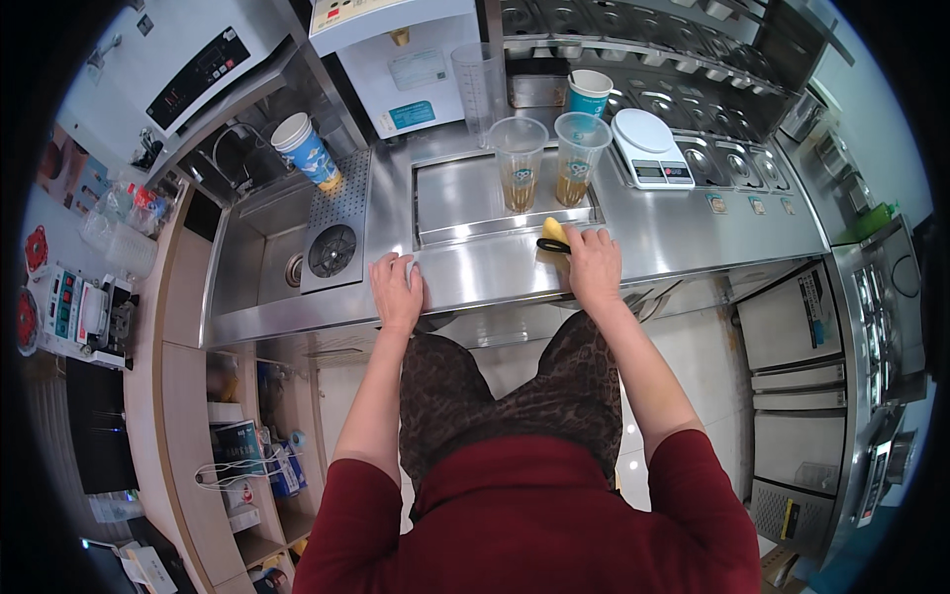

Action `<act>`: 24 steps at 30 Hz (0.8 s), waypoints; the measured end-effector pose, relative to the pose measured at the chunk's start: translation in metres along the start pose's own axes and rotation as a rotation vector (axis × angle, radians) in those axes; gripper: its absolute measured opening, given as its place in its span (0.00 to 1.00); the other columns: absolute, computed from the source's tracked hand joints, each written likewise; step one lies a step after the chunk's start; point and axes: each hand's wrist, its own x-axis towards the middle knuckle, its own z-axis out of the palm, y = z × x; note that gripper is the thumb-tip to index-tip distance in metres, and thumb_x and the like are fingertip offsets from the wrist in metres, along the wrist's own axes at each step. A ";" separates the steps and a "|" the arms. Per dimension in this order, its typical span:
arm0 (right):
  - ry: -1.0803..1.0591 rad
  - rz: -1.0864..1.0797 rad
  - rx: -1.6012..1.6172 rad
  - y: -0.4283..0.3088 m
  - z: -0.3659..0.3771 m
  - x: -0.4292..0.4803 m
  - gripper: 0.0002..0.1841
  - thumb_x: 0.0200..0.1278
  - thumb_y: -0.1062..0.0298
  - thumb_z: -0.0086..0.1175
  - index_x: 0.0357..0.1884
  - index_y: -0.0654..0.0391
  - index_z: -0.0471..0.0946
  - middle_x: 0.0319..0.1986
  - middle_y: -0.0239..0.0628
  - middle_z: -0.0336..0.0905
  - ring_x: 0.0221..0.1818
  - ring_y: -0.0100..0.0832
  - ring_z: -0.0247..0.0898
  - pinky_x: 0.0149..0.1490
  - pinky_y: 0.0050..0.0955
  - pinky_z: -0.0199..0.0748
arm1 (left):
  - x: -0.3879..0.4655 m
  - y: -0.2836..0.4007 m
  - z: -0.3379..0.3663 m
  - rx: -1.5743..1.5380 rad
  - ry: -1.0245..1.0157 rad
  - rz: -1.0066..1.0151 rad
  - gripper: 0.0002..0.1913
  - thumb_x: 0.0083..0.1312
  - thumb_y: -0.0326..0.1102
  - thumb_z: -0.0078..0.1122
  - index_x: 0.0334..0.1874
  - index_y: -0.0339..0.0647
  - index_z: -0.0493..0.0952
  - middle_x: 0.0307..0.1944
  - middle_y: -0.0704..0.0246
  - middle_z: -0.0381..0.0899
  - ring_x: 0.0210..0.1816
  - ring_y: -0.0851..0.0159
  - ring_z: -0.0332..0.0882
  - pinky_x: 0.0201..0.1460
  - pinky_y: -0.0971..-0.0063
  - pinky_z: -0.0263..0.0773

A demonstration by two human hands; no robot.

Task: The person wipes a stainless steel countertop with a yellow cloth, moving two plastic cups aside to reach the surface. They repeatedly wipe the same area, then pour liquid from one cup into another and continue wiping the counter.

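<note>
My right hand [596,269] is closed around a small yellow object [553,229] just above the front of the stainless steel counter [475,278]. A black loop [551,246] sticks out beside it; the fingers hide the rest, so I cannot tell exactly what it is. My left hand [395,292] rests on the counter's front edge with its fingers apart, holding nothing. Beyond my right hand stand two clear plastic cups, the left cup [519,160] and the right cup [582,156], each with brownish liquid at the bottom. They stand over a recessed metal tray [456,200].
Left are a sink [256,260], a cup rinser [332,251] and stacked blue paper cups [312,160]. A clear measuring jug [475,89], a teal paper cup [591,90], a white kitchen scale [653,152] and lidded metal containers [701,163] stand behind. A white dispenser [408,74] rises at the back.
</note>
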 end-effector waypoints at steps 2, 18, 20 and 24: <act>-0.040 -0.020 -0.056 0.001 0.011 0.007 0.22 0.49 0.73 0.57 0.50 0.49 0.73 0.33 0.34 0.75 0.40 0.37 0.70 0.42 0.36 0.66 | 0.001 -0.002 0.003 0.003 0.010 -0.027 0.11 0.62 0.35 0.56 0.45 0.41 0.77 0.50 0.58 0.71 0.56 0.50 0.68 0.70 0.51 0.54; 0.067 -0.331 0.215 -0.142 0.059 0.048 0.15 0.53 0.70 0.53 0.45 0.51 0.78 0.29 0.33 0.73 0.37 0.36 0.70 0.41 0.34 0.67 | -0.002 0.010 -0.006 -0.084 0.245 -0.301 0.15 0.62 0.26 0.47 0.52 0.38 0.72 0.51 0.59 0.71 0.56 0.52 0.67 0.60 0.60 0.63; 0.056 -0.366 0.237 -0.160 0.063 0.053 0.15 0.53 0.70 0.53 0.45 0.51 0.78 0.29 0.33 0.73 0.37 0.36 0.70 0.41 0.34 0.67 | -0.001 0.011 -0.006 -0.114 0.278 -0.324 0.17 0.63 0.26 0.45 0.55 0.37 0.70 0.51 0.58 0.70 0.56 0.51 0.66 0.60 0.60 0.62; 0.026 -0.430 0.342 -0.190 0.063 0.051 0.14 0.52 0.70 0.53 0.43 0.49 0.80 0.30 0.32 0.74 0.38 0.36 0.70 0.42 0.34 0.68 | -0.003 0.008 -0.003 -0.176 0.378 -0.374 0.17 0.65 0.28 0.43 0.56 0.35 0.69 0.52 0.55 0.69 0.57 0.49 0.66 0.61 0.59 0.61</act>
